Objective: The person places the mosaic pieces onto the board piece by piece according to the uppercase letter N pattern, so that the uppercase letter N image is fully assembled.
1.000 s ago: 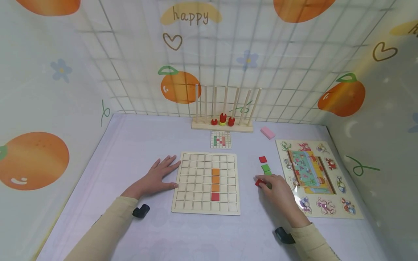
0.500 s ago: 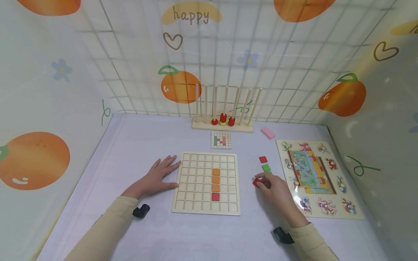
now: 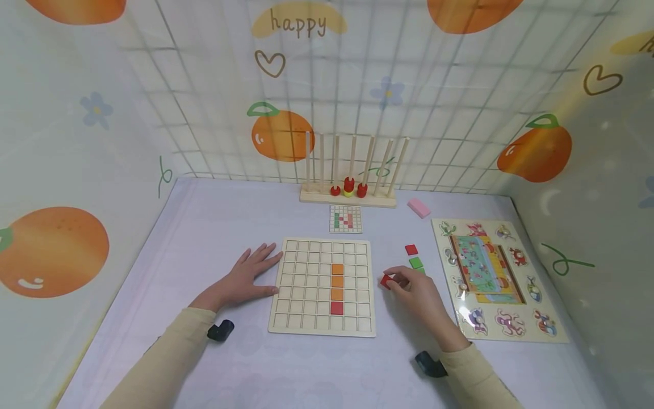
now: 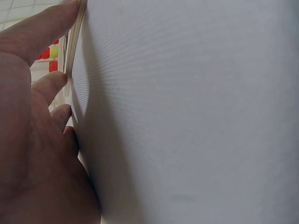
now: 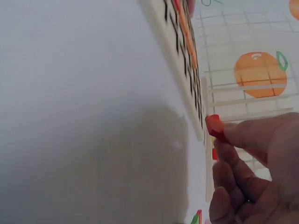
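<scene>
head view | right hand [image 3: 419, 294] pinches red tile [image 3: 385, 282] over worktop [image 3: 219, 218], just right of grid board [image 3: 305, 283] | left hand [image 3: 246, 278], fingers spread, touches board's left edge | green tile [image 3: 416, 263] near right hand

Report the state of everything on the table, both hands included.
Left hand: spread, touching the grid board
Right hand: pinching a red tile
Grid board: flat, four tiles set in one column
Loose red tile: lying flat
Green tiles: lying flat, one partly hidden
Pattern card: flat
Peg rack: upright, beads on three pegs
Pink block: lying down
Puzzle board: flat
</scene>
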Tool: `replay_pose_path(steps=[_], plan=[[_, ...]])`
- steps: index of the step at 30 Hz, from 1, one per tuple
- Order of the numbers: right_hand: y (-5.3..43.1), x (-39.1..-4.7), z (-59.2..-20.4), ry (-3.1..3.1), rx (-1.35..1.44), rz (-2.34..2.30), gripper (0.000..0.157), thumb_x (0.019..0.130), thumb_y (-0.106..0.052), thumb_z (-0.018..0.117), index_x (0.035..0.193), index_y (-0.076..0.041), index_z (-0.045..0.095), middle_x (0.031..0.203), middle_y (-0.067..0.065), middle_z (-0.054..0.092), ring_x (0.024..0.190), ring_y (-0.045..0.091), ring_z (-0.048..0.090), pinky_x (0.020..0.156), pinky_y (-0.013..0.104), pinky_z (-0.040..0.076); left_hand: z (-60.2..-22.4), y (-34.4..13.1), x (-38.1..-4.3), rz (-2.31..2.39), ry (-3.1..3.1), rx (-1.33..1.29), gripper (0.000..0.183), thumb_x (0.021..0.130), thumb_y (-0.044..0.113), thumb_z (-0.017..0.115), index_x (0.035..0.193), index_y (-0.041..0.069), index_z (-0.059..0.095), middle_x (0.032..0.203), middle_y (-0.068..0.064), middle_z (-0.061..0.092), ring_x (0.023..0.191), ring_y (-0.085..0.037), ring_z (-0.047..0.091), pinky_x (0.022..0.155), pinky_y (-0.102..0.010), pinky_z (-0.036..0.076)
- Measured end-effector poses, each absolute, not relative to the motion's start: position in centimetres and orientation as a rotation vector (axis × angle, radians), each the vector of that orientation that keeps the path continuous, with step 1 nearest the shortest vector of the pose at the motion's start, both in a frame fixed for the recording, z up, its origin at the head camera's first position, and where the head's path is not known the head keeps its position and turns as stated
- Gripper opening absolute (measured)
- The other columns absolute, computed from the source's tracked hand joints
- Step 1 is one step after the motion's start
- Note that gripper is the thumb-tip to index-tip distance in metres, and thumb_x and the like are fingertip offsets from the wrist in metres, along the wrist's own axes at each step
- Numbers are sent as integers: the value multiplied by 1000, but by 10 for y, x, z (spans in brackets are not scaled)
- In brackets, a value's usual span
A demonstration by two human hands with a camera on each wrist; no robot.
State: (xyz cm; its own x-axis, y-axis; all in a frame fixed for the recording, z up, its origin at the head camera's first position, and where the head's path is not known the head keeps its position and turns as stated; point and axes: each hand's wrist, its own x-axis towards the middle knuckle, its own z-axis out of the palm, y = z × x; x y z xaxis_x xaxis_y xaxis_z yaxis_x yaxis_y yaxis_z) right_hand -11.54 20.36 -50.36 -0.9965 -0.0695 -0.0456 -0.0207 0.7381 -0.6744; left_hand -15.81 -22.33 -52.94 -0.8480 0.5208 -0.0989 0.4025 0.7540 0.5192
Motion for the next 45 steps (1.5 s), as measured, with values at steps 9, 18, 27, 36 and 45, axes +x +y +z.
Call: replay_pose_path(steps=[9,18,27,36,45], plan=[[179,-117,-496,2842,-207,-1152,20,92,-18,77,111,-18,76,85,-6,66,79,14,58,66,27,52,-529,-223,-159,710,2717,730,91,89,56,71,162,19,30,171,-8,13,157,-33,3,125,-56,-5],[146,-117,-492,2785,-294,-1201,14,90,-18,79,104,-22,77,82,-12,64,81,14,56,70,30,51,-530,-225,-159,700,2721,735,91,89,59,70,162,20,30,171,-7,13,157,-32,4,125,-56,-4],[116,-118,-494,2789,-486,-1125,13,91,-19,79,103,-23,78,89,-16,68,80,7,57,71,26,52,-527,-225,-159,709,2717,735,91,89,58,70,162,21,31,171,-7,14,157,-32,5,125,-55,-4],[96,-117,-500,2810,-616,-1036,14,92,-16,77,104,-23,78,95,-13,72,86,8,57,76,26,54,-528,-225,-160,699,2717,737,91,89,59,70,162,21,30,171,-6,13,157,-31,4,125,-55,-4],[90,-112,-505,2850,-645,-921,13,92,-23,78,105,-26,77,93,-16,69,80,8,50,67,22,48,-528,-225,-159,703,2719,730,91,89,58,70,162,21,31,171,-7,13,157,-32,5,125,-56,-3]])
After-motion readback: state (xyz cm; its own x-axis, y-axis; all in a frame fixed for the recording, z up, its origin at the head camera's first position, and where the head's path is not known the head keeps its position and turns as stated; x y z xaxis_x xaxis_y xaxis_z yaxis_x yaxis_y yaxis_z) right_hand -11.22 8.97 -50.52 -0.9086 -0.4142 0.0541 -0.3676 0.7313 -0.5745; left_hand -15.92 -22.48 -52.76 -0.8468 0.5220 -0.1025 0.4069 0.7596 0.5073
